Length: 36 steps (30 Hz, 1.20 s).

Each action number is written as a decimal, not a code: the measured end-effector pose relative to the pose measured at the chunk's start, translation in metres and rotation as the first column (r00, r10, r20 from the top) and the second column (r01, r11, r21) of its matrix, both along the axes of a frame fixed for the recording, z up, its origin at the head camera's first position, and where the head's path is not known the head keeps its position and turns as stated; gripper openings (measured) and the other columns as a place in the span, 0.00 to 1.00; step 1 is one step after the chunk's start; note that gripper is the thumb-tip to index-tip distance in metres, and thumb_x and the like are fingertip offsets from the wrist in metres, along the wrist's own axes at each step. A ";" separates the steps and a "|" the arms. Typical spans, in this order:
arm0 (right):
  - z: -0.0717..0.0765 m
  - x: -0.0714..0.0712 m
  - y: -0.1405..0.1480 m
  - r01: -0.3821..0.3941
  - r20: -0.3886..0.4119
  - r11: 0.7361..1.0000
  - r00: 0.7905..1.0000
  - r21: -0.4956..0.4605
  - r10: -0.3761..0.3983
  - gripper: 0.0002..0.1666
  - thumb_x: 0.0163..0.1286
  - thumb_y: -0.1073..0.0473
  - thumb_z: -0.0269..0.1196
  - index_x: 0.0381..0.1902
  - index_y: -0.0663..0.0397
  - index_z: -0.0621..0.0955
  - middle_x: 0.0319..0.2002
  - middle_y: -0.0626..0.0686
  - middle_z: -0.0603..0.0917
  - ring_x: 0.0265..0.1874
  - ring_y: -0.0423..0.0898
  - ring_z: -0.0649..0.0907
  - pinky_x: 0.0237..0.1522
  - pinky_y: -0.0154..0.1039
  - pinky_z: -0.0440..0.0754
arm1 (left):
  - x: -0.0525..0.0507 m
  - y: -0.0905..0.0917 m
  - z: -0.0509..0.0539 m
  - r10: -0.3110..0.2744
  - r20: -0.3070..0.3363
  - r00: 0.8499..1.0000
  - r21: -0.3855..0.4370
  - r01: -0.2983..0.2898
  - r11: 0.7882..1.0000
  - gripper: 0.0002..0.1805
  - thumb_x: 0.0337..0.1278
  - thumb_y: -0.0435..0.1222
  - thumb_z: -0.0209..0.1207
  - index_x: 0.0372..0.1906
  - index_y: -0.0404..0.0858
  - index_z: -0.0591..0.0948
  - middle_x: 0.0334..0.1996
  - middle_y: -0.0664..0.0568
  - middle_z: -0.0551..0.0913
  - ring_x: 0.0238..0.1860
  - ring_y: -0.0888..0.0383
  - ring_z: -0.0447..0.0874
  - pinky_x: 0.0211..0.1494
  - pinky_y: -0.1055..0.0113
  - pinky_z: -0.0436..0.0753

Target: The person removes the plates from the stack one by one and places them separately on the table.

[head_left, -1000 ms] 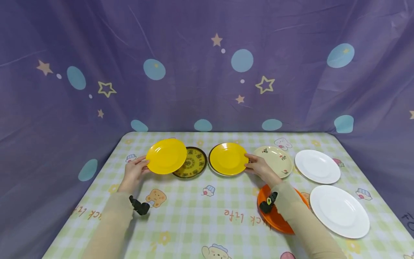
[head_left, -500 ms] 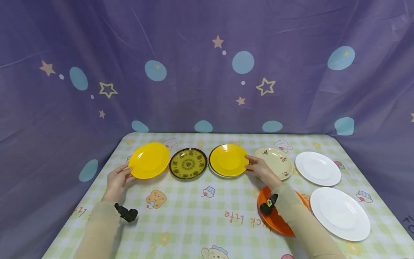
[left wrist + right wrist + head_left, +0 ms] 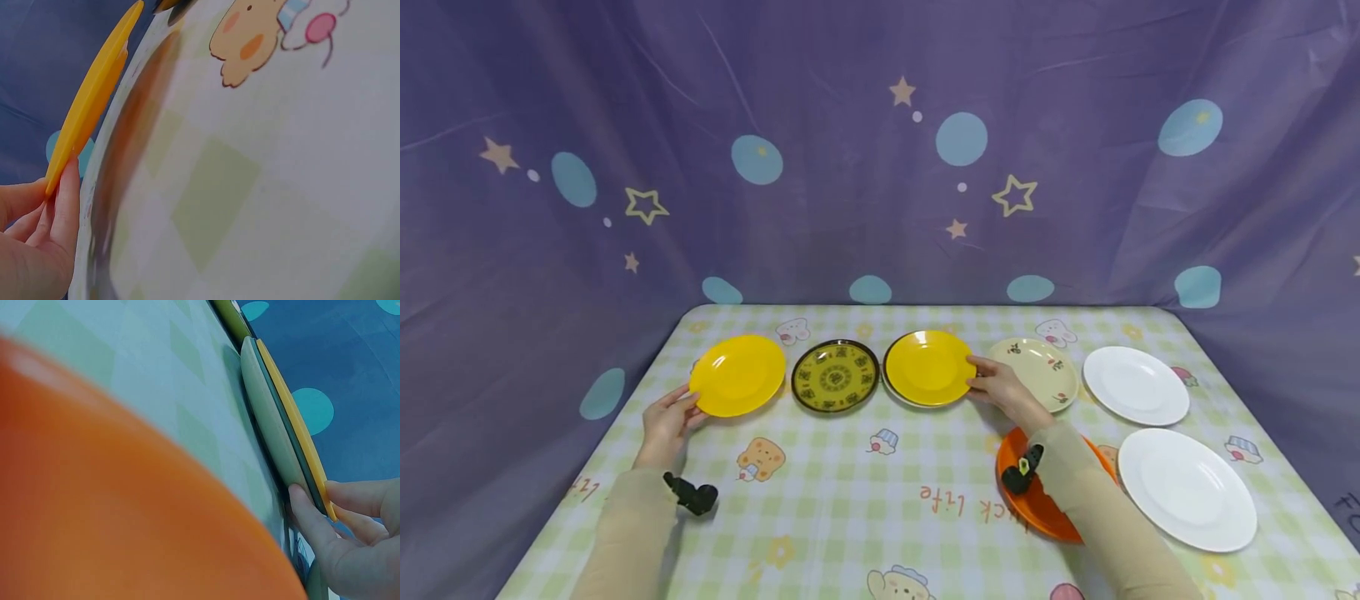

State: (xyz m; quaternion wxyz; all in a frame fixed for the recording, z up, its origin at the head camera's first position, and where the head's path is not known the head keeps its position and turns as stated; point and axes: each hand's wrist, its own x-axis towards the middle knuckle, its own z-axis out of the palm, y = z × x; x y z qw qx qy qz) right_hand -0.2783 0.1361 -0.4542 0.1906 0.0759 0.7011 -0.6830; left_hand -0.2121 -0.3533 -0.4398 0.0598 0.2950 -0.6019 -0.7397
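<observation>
The left hand (image 3: 666, 423) pinches a yellow plate (image 3: 737, 375) above the table (image 3: 827, 533), now shifted toward nine o'clock off the patterned plate (image 3: 835, 377), leaving that uncovered. At its three o'clock, the right hand (image 3: 1004, 392) pinches a yellow-topped stack (image 3: 929, 367).

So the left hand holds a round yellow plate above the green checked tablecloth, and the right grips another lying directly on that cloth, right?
No: the round yellow plate in the right hand isn't directly on the green checked tablecloth; the right wrist view shows a dark round plate and a pale round plate beneath. The rest stands.
</observation>
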 end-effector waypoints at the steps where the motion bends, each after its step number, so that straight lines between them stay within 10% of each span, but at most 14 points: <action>1: 0.000 0.000 0.000 0.002 0.002 1.000 1.000 -0.006 -0.002 0.33 0.63 0.75 0.48 0.65 0.57 0.59 0.66 0.62 0.53 0.58 0.56 0.67 0.50 0.42 0.76 | 0.000 0.000 -0.001 0.004 0.001 1.000 0.016 -0.004 1.000 0.30 0.57 0.29 0.50 0.65 0.34 0.57 0.19 0.58 0.79 0.23 0.64 0.80 0.36 0.71 0.82; 31: 0.003 0.002 0.000 -0.026 -0.026 0.999 0.999 -0.040 0.025 0.33 0.63 0.76 0.46 0.66 0.59 0.56 0.66 0.64 0.53 0.59 0.58 0.65 0.54 0.46 0.72 | -0.012 0.009 -0.012 0.046 0.062 0.997 -0.056 -0.042 0.998 0.27 0.58 0.30 0.50 0.64 0.35 0.60 0.19 0.58 0.78 0.23 0.64 0.81 0.36 0.71 0.82; 36: 0.003 0.002 -0.001 -0.011 -0.009 1.000 1.000 -0.023 0.011 0.32 0.64 0.76 0.46 0.66 0.58 0.57 0.66 0.63 0.53 0.59 0.57 0.66 0.53 0.44 0.73 | -0.015 0.007 -0.020 0.044 0.058 0.997 -0.129 -0.036 0.991 0.26 0.58 0.30 0.49 0.63 0.34 0.62 0.35 0.47 0.78 0.22 0.67 0.80 0.33 0.73 0.82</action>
